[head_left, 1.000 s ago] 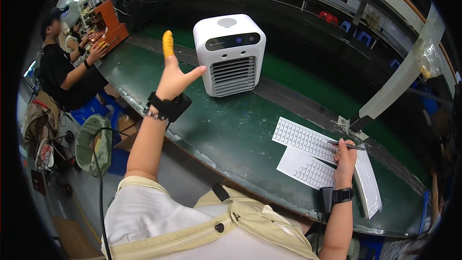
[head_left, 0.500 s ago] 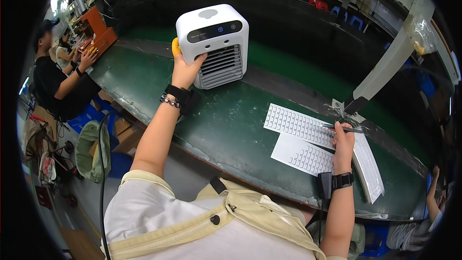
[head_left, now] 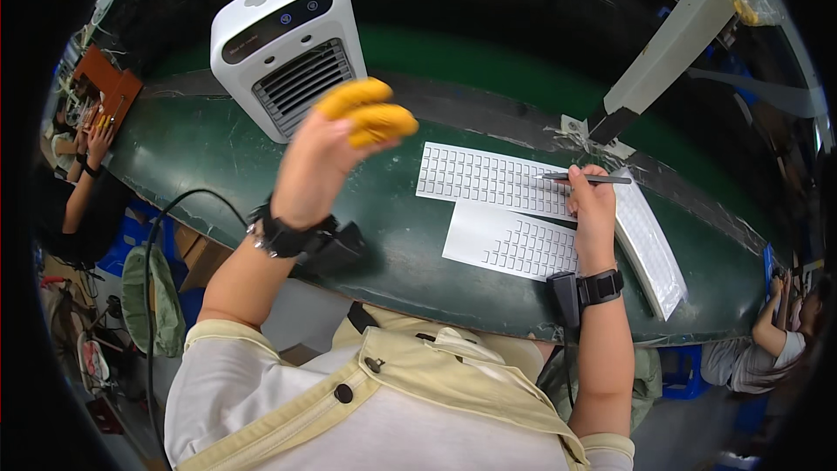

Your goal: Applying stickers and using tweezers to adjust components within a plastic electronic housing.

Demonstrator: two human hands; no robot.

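A white air cooler [head_left: 231, 39] with a dark control strip and a slatted front grille stands on the green workbench, at the left. My left hand [head_left: 316, 161] is raised just in front of it, with yellow covers on the fingers. Those fingers are stretched out and hold nothing; the hand hides the cooler's lower right corner. My right hand [head_left: 595, 214] grips dark, pointed tweezers [head_left: 610, 180] over the right end of a white sheet of small labels [head_left: 471, 173]. A second label sheet [head_left: 471, 231], partly bare, lies nearer me, below the first.
A plastic-wrapped stack of white sheets [head_left: 649, 249] lies right of my right hand. Beyond it, a slanting metal post [head_left: 667, 44] is fixed to the workbench [head_left: 384, 249]. A black cable [head_left: 157, 262] loops at my left. Co-workers sit at both ends, one near an orange box [head_left: 118, 92].
My left hand has let go of the air cooler and come off its side to the front. The cooler now appears farther left, as the whole view has shifted. My right hand still holds the tweezers.
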